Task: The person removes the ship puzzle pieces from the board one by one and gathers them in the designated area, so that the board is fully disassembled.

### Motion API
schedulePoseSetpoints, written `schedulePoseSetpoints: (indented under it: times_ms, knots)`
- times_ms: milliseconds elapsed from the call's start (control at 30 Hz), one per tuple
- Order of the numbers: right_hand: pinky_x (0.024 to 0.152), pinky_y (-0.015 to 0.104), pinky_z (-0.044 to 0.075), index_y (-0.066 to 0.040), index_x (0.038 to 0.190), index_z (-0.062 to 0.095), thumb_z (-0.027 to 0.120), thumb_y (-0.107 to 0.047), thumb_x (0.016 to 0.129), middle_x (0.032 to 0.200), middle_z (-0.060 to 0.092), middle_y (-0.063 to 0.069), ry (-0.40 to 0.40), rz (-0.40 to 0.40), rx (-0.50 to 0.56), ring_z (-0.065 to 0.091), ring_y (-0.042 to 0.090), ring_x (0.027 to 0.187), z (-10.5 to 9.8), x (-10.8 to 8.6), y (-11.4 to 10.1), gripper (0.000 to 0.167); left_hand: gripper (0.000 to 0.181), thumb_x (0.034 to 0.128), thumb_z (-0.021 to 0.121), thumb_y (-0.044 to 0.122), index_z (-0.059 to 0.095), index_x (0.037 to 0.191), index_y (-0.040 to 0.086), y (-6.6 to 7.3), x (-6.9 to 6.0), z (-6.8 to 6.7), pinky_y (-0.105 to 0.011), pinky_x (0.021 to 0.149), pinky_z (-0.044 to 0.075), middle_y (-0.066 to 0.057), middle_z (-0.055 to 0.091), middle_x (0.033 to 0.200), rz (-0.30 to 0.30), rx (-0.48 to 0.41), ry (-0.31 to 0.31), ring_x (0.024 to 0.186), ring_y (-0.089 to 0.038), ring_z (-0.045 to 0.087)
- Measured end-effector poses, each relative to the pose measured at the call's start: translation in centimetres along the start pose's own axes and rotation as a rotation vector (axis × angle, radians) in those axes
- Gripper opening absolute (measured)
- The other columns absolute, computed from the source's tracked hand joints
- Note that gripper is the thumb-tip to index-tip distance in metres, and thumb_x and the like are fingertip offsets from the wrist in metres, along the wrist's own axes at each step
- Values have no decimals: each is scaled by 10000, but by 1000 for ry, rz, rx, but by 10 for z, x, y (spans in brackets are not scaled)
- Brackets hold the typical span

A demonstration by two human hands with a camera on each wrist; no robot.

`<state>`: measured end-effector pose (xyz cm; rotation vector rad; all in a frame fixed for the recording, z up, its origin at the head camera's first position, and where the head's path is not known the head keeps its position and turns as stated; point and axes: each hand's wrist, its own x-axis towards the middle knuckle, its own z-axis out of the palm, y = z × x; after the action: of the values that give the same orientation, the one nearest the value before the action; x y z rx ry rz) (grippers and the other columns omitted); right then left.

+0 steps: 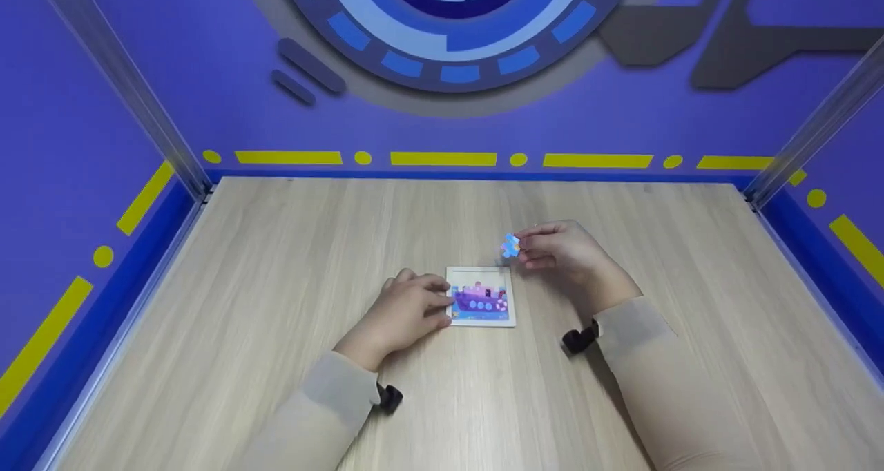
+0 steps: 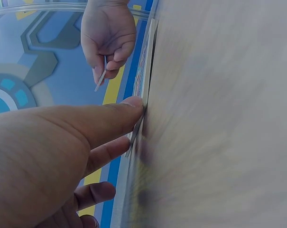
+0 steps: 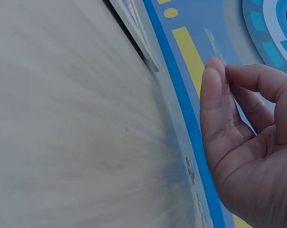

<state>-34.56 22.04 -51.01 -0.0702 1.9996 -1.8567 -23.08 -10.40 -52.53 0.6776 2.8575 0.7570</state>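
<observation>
My right hand [image 1: 563, 250] pinches a small blue jigsaw piece [image 1: 510, 246] above the far right corner of a white puzzle tray [image 1: 481, 269]. In the right wrist view, the jigsaw piece [image 3: 212, 42] stands edge-on between thumb and fingertips. The tray lies flat on the table, with a purple ship picture [image 1: 480, 305] filling its nearer part; its far strip is pale. My left hand [image 1: 412, 309] rests at the tray's left edge, fingers extended. In the left wrist view, the left thumb [image 2: 117, 116] touches the tray's rim.
More thin pieces [image 3: 190, 171] lie on the wooden table [image 1: 276, 264] in the right wrist view; the right hand mostly hides that area from the head camera. Blue-purple panels [image 1: 442, 132] enclose the table at the back and both sides. Black wrist devices [image 1: 390, 398] sit below both sleeves.
</observation>
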Motion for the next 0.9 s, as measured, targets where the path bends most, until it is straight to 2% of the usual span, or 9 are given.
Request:
schedulePoseSetpoints:
  times_ms: [167, 267, 433, 533, 700, 900]
  knots:
    - [853, 309, 700, 108, 1378, 702, 665, -24, 1099, 1045, 804, 22, 33, 3, 17, 819, 149, 881, -6, -3, -3, 310, 386, 1042, 823, 332, 812, 1399, 187, 0, -1, 1, -530, 1164, 422, -16, 686, 1596, -5, -11, 0, 1357, -294, 568]
    - [850, 289, 694, 106, 1432, 669, 673, -43, 1110, 1090, 788, 16, 72, 18, 32, 806, 140, 881, -13, -8, -7, 355, 385, 1044, 822, 332, 813, 1400, 189, 0, -3, 0, -536, 1171, 421, -16, 687, 1597, -6, -10, 1, 1357, -295, 569]
    - [836, 255, 685, 159, 1531, 569, 704, -38, 1100, 1068, 785, 10, 173, 29, 62, 793, 121, 869, -37, -22, -11, 493, 376, 1045, 823, 323, 818, 1393, 179, -1, -4, 0, -560, 1177, 418, -22, 689, 1594, 4, -26, 0, 1364, -311, 573]
    - [861, 253, 683, 172, 1540, 542, 702, -45, 1106, 1046, 795, -3, 213, 31, 71, 800, 111, 894, -55, -29, -12, 511, 373, 1041, 827, 316, 820, 1386, 177, -1, -5, 1, -555, 1164, 423, -21, 691, 1590, 2, -30, 5, 1360, -308, 572]
    - [866, 239, 676, 146, 1516, 579, 709, -103, 1118, 1026, 815, -41, 242, 27, 15, 802, 96, 906, -85, -39, -13, 488, 371, 1037, 829, 314, 822, 1383, 178, -2, -3, 1, -544, 1137, 430, -22, 695, 1587, 5, -25, 14, 1343, -307, 573]
    - [917, 222, 650, 88, 1525, 602, 629, -153, 1165, 1015, 777, -114, 317, 49, -155, 732, 42, 906, -118, -43, -17, 434, 380, 1045, 821, 320, 814, 1396, 174, -1, -1, 2, -552, 1146, 426, -30, 687, 1596, 9, -30, 11, 1351, -319, 566]
